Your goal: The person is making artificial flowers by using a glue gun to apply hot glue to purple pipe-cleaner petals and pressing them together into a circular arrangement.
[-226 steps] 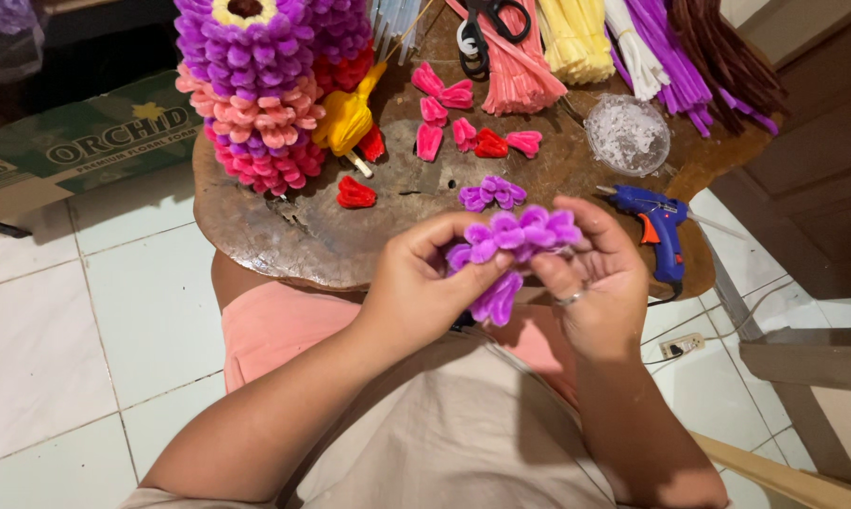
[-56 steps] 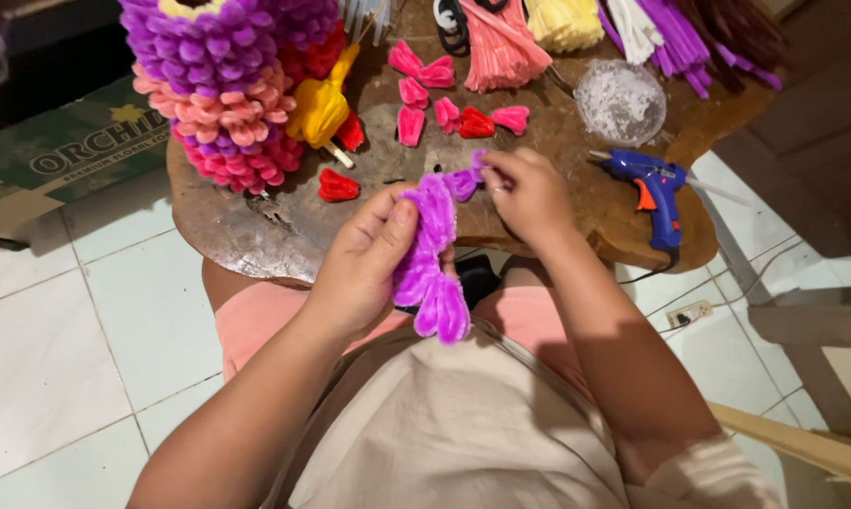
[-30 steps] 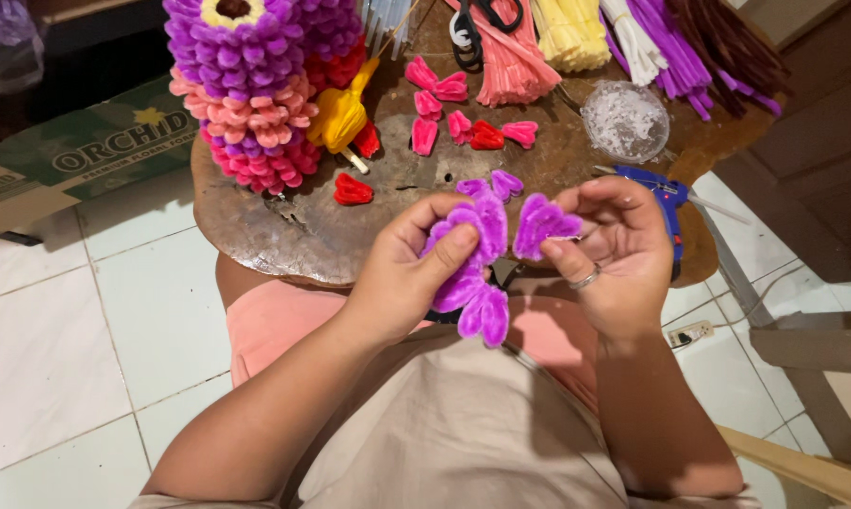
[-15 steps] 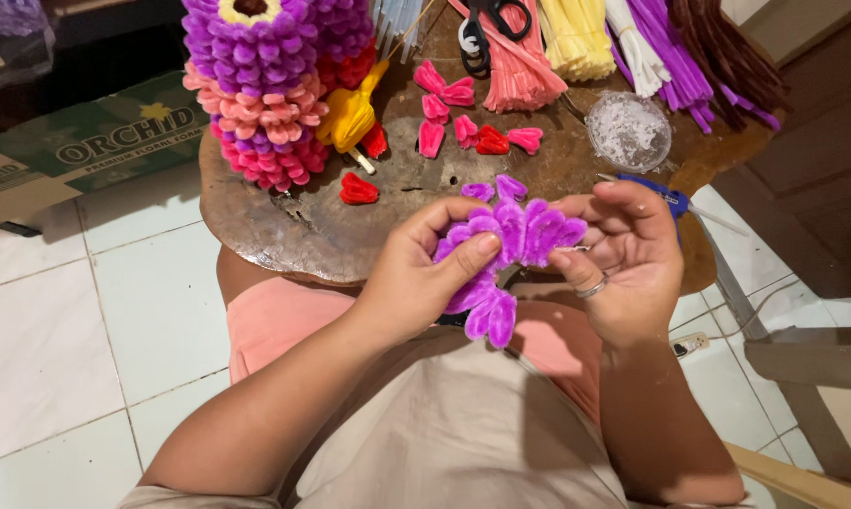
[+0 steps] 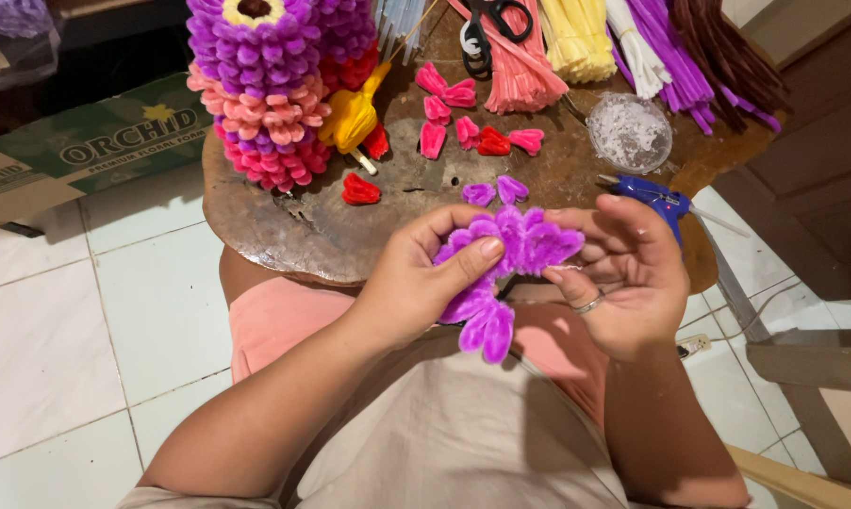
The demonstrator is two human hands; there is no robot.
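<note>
White floor tiles fill the left of the frame, with a green box (image 5: pixel 86 141) at upper left. A round wooden table (image 5: pixel 284 231) spans the upper middle. On its left stands a tower of purple, pink and red pipe-cleaner flowers (image 5: pixel 265 85). Loose pink petals (image 5: pixel 449 118) lie mid-table, two purple petals (image 5: pixel 496 192) nearer. At centre the left hand (image 5: pixel 416 283) pinches a purple flower (image 5: pixel 505 259), thumb across it; the right hand (image 5: pixel 623 273), fingers curled, grips its other side. A blue glue gun (image 5: pixel 652 200) lies at right.
</note>
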